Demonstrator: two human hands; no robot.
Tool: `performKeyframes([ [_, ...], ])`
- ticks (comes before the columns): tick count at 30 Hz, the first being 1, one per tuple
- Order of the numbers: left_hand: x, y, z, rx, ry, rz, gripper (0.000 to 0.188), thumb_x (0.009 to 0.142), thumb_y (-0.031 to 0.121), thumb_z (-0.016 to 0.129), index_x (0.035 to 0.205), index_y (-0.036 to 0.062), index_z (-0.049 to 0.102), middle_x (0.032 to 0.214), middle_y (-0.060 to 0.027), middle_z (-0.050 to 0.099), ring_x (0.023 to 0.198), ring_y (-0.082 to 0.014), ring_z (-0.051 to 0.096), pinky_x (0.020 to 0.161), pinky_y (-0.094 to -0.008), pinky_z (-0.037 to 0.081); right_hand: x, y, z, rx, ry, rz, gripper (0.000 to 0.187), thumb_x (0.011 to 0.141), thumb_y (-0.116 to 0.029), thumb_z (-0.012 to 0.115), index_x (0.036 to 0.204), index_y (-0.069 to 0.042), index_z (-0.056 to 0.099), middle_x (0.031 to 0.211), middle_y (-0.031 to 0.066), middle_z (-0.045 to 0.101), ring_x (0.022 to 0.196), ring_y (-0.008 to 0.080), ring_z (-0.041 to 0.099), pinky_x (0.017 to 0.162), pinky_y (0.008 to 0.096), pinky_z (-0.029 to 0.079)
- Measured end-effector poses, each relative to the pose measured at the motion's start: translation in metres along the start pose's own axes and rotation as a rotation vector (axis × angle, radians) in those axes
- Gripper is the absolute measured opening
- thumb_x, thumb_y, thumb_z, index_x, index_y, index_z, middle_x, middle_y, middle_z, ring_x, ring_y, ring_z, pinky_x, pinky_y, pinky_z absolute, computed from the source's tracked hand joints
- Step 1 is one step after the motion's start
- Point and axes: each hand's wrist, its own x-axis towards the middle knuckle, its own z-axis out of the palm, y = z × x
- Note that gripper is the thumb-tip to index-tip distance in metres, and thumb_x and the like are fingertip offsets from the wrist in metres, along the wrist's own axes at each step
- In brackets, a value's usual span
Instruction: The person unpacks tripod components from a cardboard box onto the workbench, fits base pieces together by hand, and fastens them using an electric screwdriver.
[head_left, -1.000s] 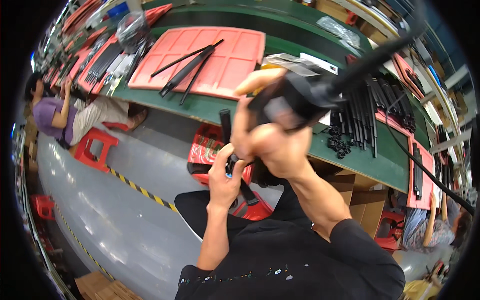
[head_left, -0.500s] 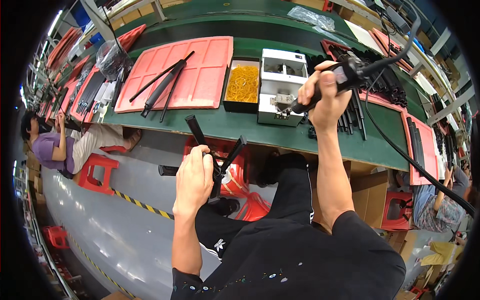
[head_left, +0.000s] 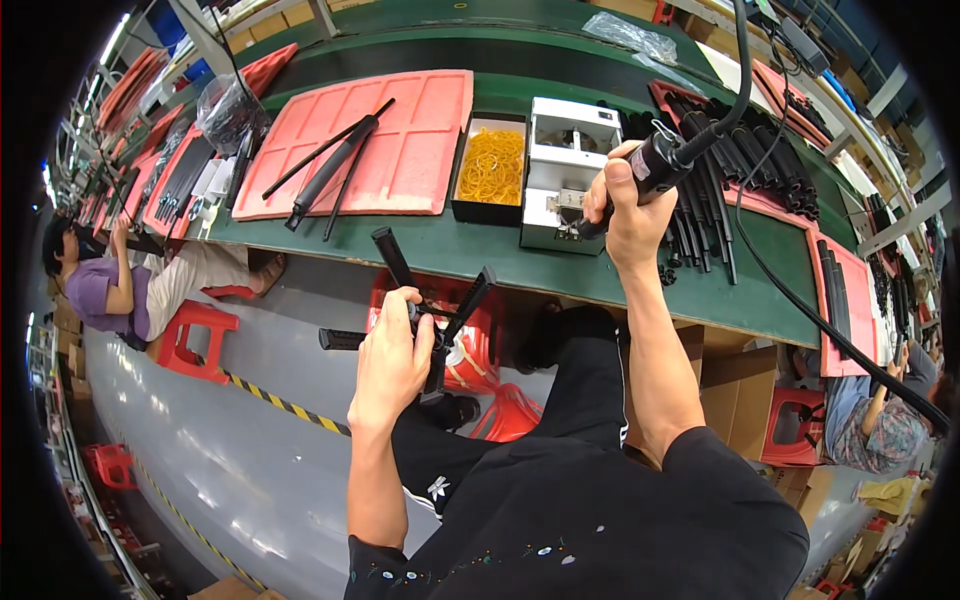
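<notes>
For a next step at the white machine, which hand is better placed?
Probably the right hand: it holds a black tool beside the white machine; the left hand grips a black legged part farther away.

A long green counter (head_left: 765,290) is running across the view, its front edge bending in the lens. Left of the middle, a large pink tray (head_left: 420,150) with raised ribs is lying flat. Just to its right, a black box (head_left: 487,212) is standing and holding loose yellow bands, while a white machine (head_left: 570,160) with metal fittings is sitting beside it near the front edge. Farther right, slim black rods (head_left: 722,235) are lying in a bunch, and small black pieces (head_left: 667,275) are resting nearby. Toward the back, a crumpled clear plastic bag (head_left: 625,35) is lying.
</notes>
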Motion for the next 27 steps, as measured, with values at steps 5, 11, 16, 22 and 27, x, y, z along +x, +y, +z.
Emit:
performKeyframes([
  [5,0.001,0.000,0.001,-0.007,-0.002,0.004,0.027,0.099,0.013,0.060,0.120,0.0023,0.049,0.104,-0.0238,0.065,0.089,-0.0466,0.065,0.074,-0.0531,0.051,-0.013,-0.007,0.002,0.016,0.005,0.023,0.036,0.091,-0.022,0.080,0.105,0.000,0.055,0.065,-0.0001,0.055,0.048,0.0060,0.052,0.043,0.0215,0.041],
  [11,0.001,0.003,-0.007,-0.005,-0.087,-0.067,0.033,0.099,0.016,0.063,0.125,0.0043,0.046,0.120,-0.0208,0.065,0.091,-0.0429,0.067,0.080,-0.0475,0.053,-0.025,-0.016,0.003,0.081,0.009,0.005,0.034,0.092,-0.019,0.079,0.106,0.000,0.055,0.065,0.0011,0.056,0.048,0.0069,0.052,0.043,0.0221,0.041],
  [16,0.002,0.011,-0.024,0.017,-0.215,0.061,0.054,0.088,0.014,0.074,0.132,0.0048,0.045,0.124,-0.0189,0.064,0.104,-0.0408,0.066,0.087,-0.0447,0.054,-0.025,-0.015,0.002,0.085,0.050,0.000,0.033,0.093,-0.017,0.078,0.108,0.001,0.054,0.065,0.0019,0.057,0.047,0.0076,0.052,0.044,0.0227,0.042],
  [22,0.002,0.007,-0.046,0.166,-0.272,0.059,0.057,0.076,0.016,0.086,0.122,0.0027,0.057,0.110,-0.0175,0.068,0.104,-0.0389,0.065,0.088,-0.0452,0.054,-0.016,-0.067,0.001,0.129,0.047,-0.166,0.059,0.094,-0.050,0.072,0.115,0.000,0.052,0.061,0.0055,0.051,0.046,0.0150,0.050,0.044,0.0302,0.046],
  [27,0.007,0.060,-0.118,0.257,-0.170,0.309,0.054,0.067,0.014,0.090,0.113,0.0046,0.065,0.115,-0.0107,0.071,0.103,-0.0319,0.068,0.085,-0.0403,0.057,-0.011,-0.095,-0.023,0.137,0.046,-0.111,0.067,0.097,-0.065,0.058,0.119,-0.003,0.051,0.060,0.0026,0.047,0.044,0.0130,0.046,0.044,0.0289,0.043],
])
